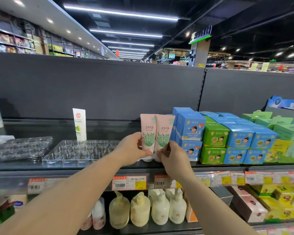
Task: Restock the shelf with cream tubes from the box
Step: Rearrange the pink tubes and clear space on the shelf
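Fingers: both sets are closed on pink cream tubes. I see the left hand (132, 148) pinching the lower body of the left tube (148, 133), and the right hand (172, 156) pinching the right tube (164, 133) the same way.
Tubes: upright, caps down, side by side and touching, right at the shelf (109, 167) front edge; I can't tell if the caps already bear on it, since my fingers hide them.
Left of the fingers: a clear plastic tray (78, 151) with round sockets, one white tube (79, 124) standing at its back.
Right of the fingers: stacked blue cartons (190, 128), just beside the right tube, then green cartons (215, 134).
Below the fingers: price tags (129, 182) on the shelf lip, and pump bottles (159, 207) on the shelf under it.
Box: not in view.
Risk, tipping: tall tubes on narrow caps; I judge that letting go before each cap sits flat could topple one, and it would take its neighbour along.
Risk, edge: so near the lip, a fallen tube could roll off onto the bottles below.
Risk, cartons: pushing rightward could nudge the blue stack.
Risk, tray: if the tubes belong in the sockets, they stand off to its right for now.
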`<action>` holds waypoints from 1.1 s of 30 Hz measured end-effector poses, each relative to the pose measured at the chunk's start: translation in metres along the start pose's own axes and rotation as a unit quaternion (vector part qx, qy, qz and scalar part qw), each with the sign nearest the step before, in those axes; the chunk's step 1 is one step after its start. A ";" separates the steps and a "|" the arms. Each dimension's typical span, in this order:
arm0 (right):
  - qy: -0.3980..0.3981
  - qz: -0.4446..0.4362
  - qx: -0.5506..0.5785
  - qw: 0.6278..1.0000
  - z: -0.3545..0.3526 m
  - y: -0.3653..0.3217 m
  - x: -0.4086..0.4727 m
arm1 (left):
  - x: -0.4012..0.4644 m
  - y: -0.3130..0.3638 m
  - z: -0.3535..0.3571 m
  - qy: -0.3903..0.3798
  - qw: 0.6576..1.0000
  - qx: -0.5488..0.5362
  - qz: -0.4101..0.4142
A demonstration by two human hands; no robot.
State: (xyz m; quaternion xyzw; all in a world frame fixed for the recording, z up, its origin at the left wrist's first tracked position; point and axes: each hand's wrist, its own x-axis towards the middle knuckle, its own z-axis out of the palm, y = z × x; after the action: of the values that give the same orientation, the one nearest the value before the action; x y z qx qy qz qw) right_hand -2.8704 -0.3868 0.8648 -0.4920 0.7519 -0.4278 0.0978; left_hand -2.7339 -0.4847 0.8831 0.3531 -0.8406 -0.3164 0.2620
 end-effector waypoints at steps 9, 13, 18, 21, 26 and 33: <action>0.011 -0.003 0.016 1.000 0.001 -0.004 -0.003 | -0.005 0.007 -0.003 0.034 0.999 -0.030 -0.030; 0.082 -0.026 0.048 0.995 -0.004 -0.015 -0.020 | -0.028 0.005 -0.021 0.104 0.994 -0.038 -0.024; 0.149 -0.055 0.090 0.983 0.015 -0.069 -0.068 | -0.082 -0.011 -0.064 0.152 0.988 0.003 0.010; 0.064 -0.098 0.045 0.992 0.065 -0.115 -0.095 | -0.132 -0.042 -0.106 0.179 0.980 0.090 0.007; -0.118 -0.132 -0.064 0.982 0.194 -0.211 -0.153 | -0.259 -0.139 -0.214 0.176 0.941 0.256 -0.133; -0.238 -0.255 -0.154 0.924 0.368 -0.377 -0.274 | -0.470 -0.244 -0.371 0.190 0.845 0.379 -0.327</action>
State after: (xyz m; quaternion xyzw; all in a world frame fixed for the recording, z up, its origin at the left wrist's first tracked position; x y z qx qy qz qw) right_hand -2.2774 -0.4191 0.8423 -0.7633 0.6124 -0.1873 0.0849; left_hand -2.0950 -0.3902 0.8520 0.7323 -0.6649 0.0331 0.1434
